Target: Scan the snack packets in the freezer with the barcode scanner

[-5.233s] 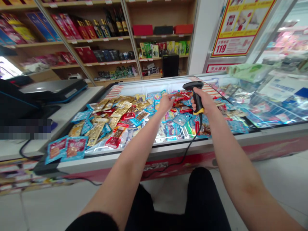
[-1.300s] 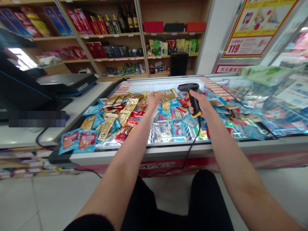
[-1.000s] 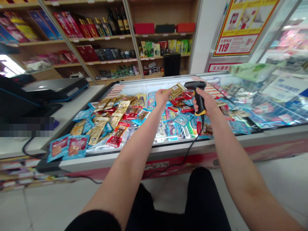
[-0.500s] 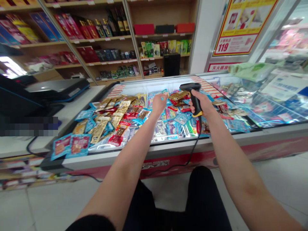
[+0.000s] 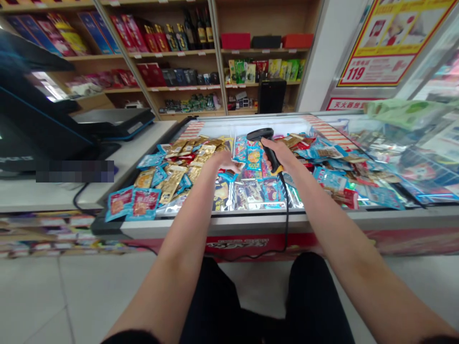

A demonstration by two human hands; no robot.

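Note:
An open-topped chest freezer [image 5: 229, 224] is heaped with gold foil snack packets [image 5: 190, 155] on its left and blue-and-red packets [image 5: 133, 204] at the front corner. My left hand [image 5: 225, 162] is low over the middle of the heap, fingers pointing right, close to a small packet; whether it grips anything cannot be seen. My right hand [image 5: 278, 155] is closed around the handle of a black handheld barcode scanner [image 5: 267, 146] with a yellow collar. The scanner's head points left, above the packets. Its black cord [image 5: 286, 224] hangs down over the freezer's front.
A black till screen [image 5: 32, 95] and flat dark device [image 5: 114, 122] stand on a white counter [image 5: 71, 196] to the left. Wooden shelves [image 5: 179, 88] of boxes and bottles stand behind. A glass-topped case [image 5: 390, 162] holding packets lies right.
The gold packet my left hand held a second ago is no longer in it. Both hands have dropped lower and closer together, and the scanner now tilts further left.

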